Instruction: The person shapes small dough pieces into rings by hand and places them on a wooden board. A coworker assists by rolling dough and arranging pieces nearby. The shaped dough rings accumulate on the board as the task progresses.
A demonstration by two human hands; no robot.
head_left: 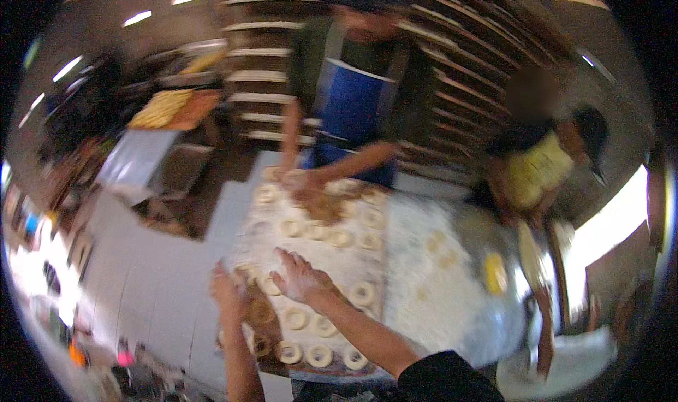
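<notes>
a pale tiled counter [152,268] fills the left side and runs up to the board. behind it all stands a rack [261,75] of pale slats, curving with the lens on the right. to the right of the board lies a worktop [424,310] white with flour, with a few yellowish patches on it. the board [360,266] sits in the middle, floured as well, its near left part showing bare brown.

across the board a co-worker in a blue apron [357,95] leans in, both hands [304,183] close together at the far end, by a loose brown heap [321,208]. another person, in a yellow apron [540,169], is off to the right. at the far left a tray [169,110] holds yellow pieces.

the wearer's forearms come in from the lower edge. the right hand [300,278] is over the middle left of the board, fingers loosely spread, wide open, with nothing seen in its hold; its fingertips are just beside or over a ring, and i cannot tell if they touch. the left hand [227,289] is at the board's left edge, near more rings; it is blurred, and i cannot tell how far it is closed or whether it has hold of anything.

the dough rings [311,355] lie flat on the board: some along the near edge, some around the right hand, others in front of the co-worker. a yellow lump [494,273] rests on the worktop's right side.
</notes>
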